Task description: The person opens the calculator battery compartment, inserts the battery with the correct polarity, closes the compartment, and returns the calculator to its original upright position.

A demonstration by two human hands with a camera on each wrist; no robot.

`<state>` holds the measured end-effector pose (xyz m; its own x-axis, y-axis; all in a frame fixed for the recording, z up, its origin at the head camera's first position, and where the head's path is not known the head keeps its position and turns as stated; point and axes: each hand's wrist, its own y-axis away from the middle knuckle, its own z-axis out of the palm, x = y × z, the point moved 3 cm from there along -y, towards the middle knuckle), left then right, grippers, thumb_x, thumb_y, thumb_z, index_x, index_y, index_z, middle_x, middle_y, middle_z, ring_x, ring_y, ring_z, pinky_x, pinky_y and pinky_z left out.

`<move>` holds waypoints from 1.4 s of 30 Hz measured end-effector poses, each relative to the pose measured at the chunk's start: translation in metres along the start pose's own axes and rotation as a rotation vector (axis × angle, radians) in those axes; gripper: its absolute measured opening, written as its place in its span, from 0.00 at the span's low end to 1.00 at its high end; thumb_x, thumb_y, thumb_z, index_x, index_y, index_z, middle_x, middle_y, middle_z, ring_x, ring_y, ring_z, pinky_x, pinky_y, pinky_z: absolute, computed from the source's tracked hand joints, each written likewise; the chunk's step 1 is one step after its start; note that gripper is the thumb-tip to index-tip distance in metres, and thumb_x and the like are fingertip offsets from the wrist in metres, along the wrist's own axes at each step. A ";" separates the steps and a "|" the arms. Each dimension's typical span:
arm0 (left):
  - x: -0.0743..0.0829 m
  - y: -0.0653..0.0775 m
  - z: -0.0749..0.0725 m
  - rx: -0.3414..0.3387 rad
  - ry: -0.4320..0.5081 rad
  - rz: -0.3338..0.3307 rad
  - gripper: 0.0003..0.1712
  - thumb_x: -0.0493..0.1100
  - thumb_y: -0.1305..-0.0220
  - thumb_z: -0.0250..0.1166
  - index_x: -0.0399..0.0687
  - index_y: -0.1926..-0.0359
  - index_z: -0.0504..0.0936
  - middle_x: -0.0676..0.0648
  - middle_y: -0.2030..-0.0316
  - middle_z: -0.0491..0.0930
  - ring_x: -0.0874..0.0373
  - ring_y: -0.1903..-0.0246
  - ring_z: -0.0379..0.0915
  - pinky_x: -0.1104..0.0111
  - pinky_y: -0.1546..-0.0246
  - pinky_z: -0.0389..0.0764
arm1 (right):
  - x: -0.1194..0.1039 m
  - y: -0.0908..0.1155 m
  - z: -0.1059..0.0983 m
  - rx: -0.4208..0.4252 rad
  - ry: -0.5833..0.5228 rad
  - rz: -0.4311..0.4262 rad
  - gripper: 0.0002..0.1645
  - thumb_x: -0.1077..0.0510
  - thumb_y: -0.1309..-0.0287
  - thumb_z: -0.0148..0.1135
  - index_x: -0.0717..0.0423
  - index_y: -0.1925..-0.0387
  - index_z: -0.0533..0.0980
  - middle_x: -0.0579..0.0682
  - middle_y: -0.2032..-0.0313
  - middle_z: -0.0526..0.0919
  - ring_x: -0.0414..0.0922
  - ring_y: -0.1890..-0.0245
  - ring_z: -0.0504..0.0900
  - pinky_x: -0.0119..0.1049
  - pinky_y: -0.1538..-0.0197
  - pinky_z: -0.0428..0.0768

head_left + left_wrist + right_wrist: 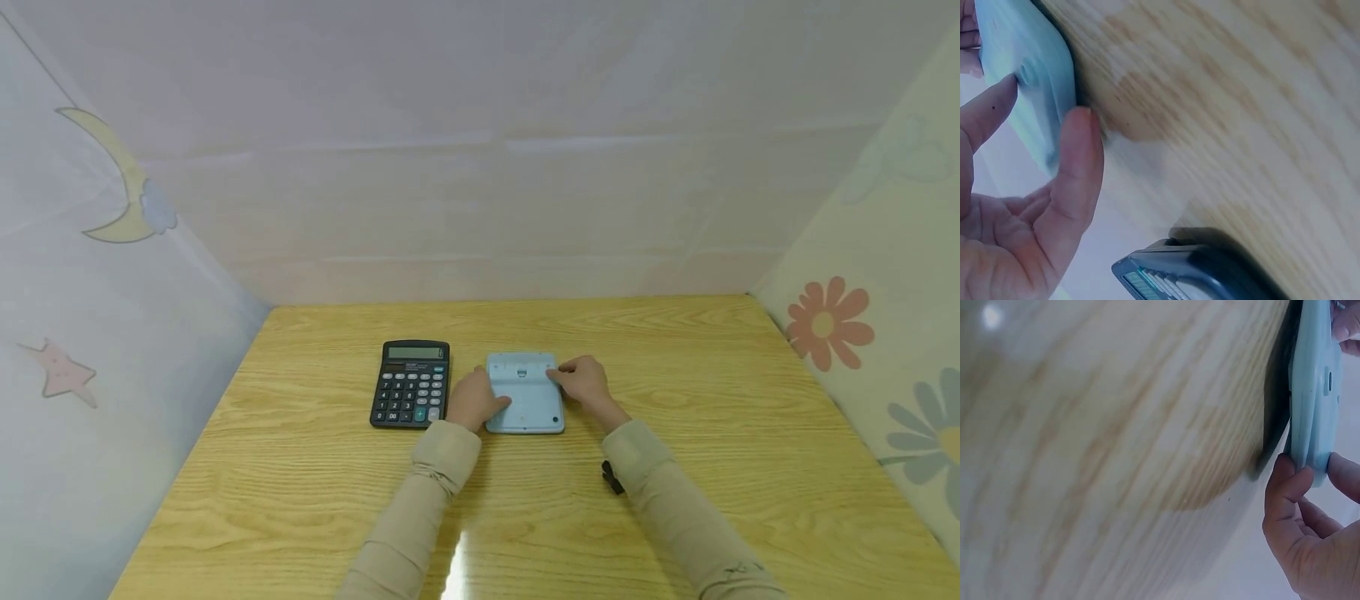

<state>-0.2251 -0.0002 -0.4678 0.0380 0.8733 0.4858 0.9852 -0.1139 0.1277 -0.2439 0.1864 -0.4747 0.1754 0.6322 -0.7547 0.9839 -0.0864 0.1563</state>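
A light blue calculator point(528, 404) lies back side up near the middle of the table, its latched battery cover and screw holes showing. My left hand point(472, 398) grips its left edge; in the left wrist view the thumb point(991, 109) presses on the back while a finger point(1079, 156) lies along the side. From the right, my right hand point(585, 382) pinches the far part of the right edge, thumb on the back and fingers against the rim in the right wrist view. The calculator's keys and screen are hidden. Left of it, a black calculator point(397, 379) lies face up.
A small black object point(612, 477) sits on the wooden table point(300, 500) beside my right sleeve; its kind is unclear. Pale cloth walls with a moon point(123, 179) and flowers point(828, 325) enclose the table at the back and both sides.
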 end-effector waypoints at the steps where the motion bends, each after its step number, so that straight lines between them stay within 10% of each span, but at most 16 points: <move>1: 0.001 0.000 0.000 0.011 -0.008 0.000 0.40 0.50 0.49 0.69 0.26 0.44 0.66 0.36 0.63 0.78 0.49 0.66 0.76 0.62 0.67 0.77 | 0.000 0.000 -0.001 0.001 0.003 -0.002 0.21 0.57 0.43 0.60 0.73 0.56 0.76 0.66 0.56 0.78 0.55 0.58 0.77 0.42 0.60 0.77; 17: 0.011 0.002 0.001 0.031 0.189 0.136 0.34 0.46 0.39 0.61 0.40 0.35 0.62 0.32 0.43 0.61 0.40 0.48 0.65 0.54 0.50 0.69 | 0.004 -0.003 -0.008 0.013 -0.033 -0.003 0.24 0.53 0.43 0.59 0.70 0.53 0.75 0.64 0.53 0.77 0.55 0.54 0.76 0.43 0.56 0.76; 31: 0.014 -0.001 0.005 0.037 0.164 0.164 0.29 0.46 0.38 0.60 0.38 0.39 0.67 0.32 0.45 0.62 0.42 0.52 0.67 0.56 0.52 0.70 | -0.002 0.001 -0.015 0.034 -0.112 -0.010 0.23 0.55 0.44 0.61 0.70 0.53 0.75 0.64 0.57 0.79 0.47 0.66 0.79 0.32 0.69 0.78; 42: 0.014 0.001 0.009 0.065 0.199 0.163 0.32 0.54 0.35 0.53 0.36 0.38 0.65 0.33 0.40 0.56 0.39 0.48 0.65 0.53 0.49 0.68 | -0.003 0.004 -0.019 -0.011 -0.281 0.016 0.23 0.53 0.40 0.56 0.69 0.52 0.75 0.59 0.65 0.80 0.52 0.67 0.78 0.44 0.62 0.78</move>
<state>-0.2224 0.0162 -0.4690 0.1700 0.7347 0.6567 0.9776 -0.2096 -0.0186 -0.2414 0.1987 -0.4602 0.1951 0.3928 -0.8987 0.9808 -0.0858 0.1754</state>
